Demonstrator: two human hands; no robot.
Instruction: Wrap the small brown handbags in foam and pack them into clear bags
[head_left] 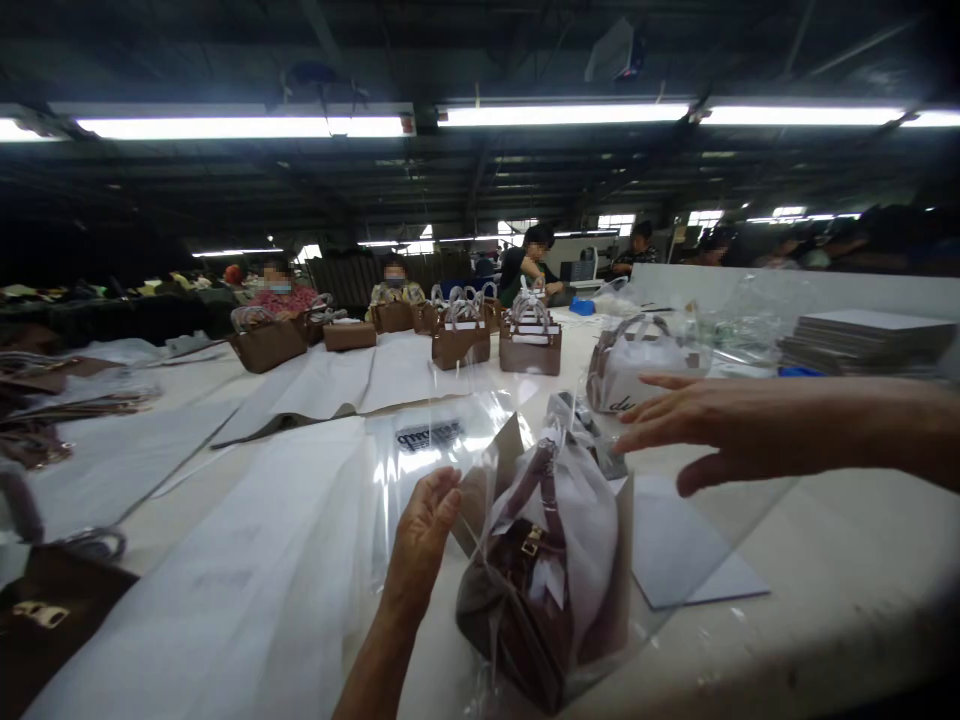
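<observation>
- The left hand (424, 530) stands upright just beside the wrapped bag, its fingers loosely curled against the clear plastic bag (442, 445). From here, I can't tell whether it's gripping the film or only touching it.
- The right hand (720, 430) is open, fingers spread and holding nothing, with its fingertips (626, 437) near the top of the plastic.
- The brown handbag (517, 610) sits on the white worktable (847, 590) between the two hands, inside the plastic, with a gold clasp (532, 541) on its front.
- White tissue paper (581, 520) bulges from the bag's top, and tan card panels (619, 570) stand beside it, all within the film.
- A pale grey sheet (682, 545) lies flat under the right side of the plastic.
- A white-wrapped bag (634, 365) sits farther along the table, and a stack of grey boards (862, 340) lies to the right.
- To the left, white sheets (225, 570) cover the table, with a dark brown bag (52, 620) at the edge of the view.
- Farther off, a double row of small brown bags (460, 335) runs along the table — and beyond them, co-workers (529, 265) sit under long fluorescent lights (562, 114).
</observation>
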